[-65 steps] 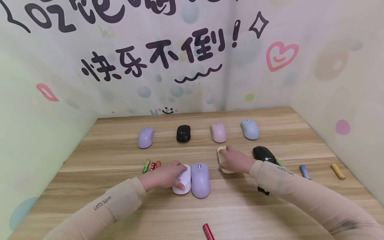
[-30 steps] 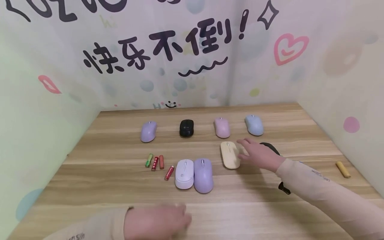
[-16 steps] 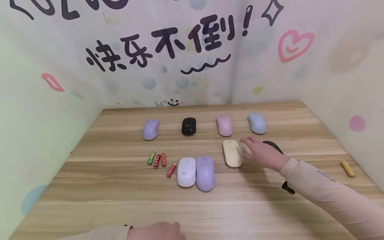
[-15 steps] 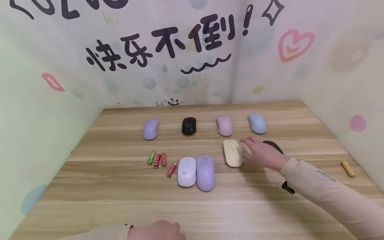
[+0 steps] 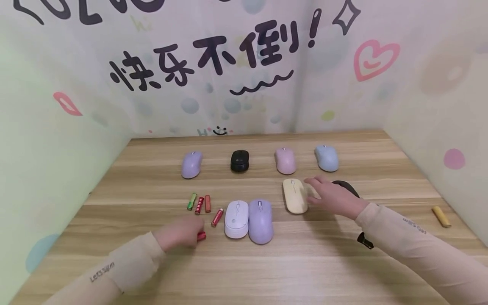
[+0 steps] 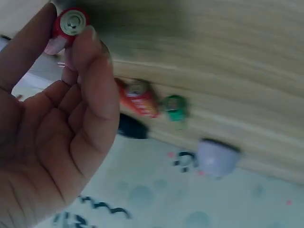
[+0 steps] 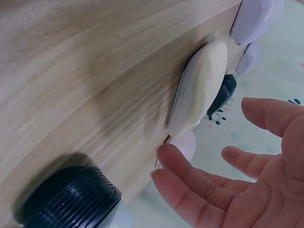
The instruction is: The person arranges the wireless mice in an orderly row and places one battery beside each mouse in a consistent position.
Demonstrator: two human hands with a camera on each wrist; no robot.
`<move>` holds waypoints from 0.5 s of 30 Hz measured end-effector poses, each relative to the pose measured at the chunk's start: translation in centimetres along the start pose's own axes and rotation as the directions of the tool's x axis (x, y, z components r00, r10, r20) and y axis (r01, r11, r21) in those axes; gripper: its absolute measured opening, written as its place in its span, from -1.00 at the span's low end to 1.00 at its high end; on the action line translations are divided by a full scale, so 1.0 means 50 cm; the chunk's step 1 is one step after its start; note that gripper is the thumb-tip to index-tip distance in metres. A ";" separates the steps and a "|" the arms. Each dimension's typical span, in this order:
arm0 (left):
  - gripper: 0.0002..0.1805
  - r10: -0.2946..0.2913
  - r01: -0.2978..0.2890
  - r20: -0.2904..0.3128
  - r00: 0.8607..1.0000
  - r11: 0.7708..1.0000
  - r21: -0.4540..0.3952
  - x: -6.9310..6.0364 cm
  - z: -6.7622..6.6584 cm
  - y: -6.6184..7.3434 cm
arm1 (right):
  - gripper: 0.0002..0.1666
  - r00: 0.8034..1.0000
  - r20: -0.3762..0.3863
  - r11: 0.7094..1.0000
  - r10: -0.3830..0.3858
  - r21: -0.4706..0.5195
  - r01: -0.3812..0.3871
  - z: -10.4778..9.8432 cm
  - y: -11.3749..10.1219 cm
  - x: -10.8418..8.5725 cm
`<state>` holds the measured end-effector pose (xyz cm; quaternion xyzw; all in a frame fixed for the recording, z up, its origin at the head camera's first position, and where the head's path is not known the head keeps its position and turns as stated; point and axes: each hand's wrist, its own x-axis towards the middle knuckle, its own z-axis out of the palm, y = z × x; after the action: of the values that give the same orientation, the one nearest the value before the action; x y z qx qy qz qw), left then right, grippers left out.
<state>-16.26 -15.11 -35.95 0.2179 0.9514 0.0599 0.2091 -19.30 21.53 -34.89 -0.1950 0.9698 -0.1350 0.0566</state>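
In the head view my left hand (image 5: 181,232), somewhat blurred, is over the left part of the table and pinches a red battery (image 5: 201,236). The left wrist view shows that battery's end (image 6: 72,23) between thumb and fingers. Several other batteries lie just beyond: a green one (image 5: 192,201), a red one (image 5: 199,205), an orange-red one (image 5: 207,203) and another red one (image 5: 217,217). My right hand (image 5: 331,197) holds nothing, its fingers spread beside a cream computer mouse (image 5: 295,196). In the right wrist view a gap shows between fingertips and mouse (image 7: 204,85).
A white mouse (image 5: 236,220) and a purple mouse (image 5: 261,222) stand side by side mid-table. Along the back sit purple (image 5: 191,164), black (image 5: 239,161), pink (image 5: 285,161) and blue (image 5: 326,158) mice. My right arm partly hides another black mouse (image 5: 347,187). A yellow battery (image 5: 441,217) lies far right.
My left hand left the white mouse, dropped to the front edge, then rose leftward with a red battery. My right hand came off the cream mouse to its right side and stays there.
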 end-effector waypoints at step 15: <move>-0.79 -0.137 0.136 -0.020 0.990 0.989 -0.059 0.045 -0.017 -0.032 | -0.36 0.999 0.040 1.000 0.028 0.008 -0.029 0.010 0.011 0.006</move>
<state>-19.07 -15.57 -36.33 0.1452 0.9644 0.0756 0.2076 -19.68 21.77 -35.52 -0.1836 0.9706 -0.1343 0.0789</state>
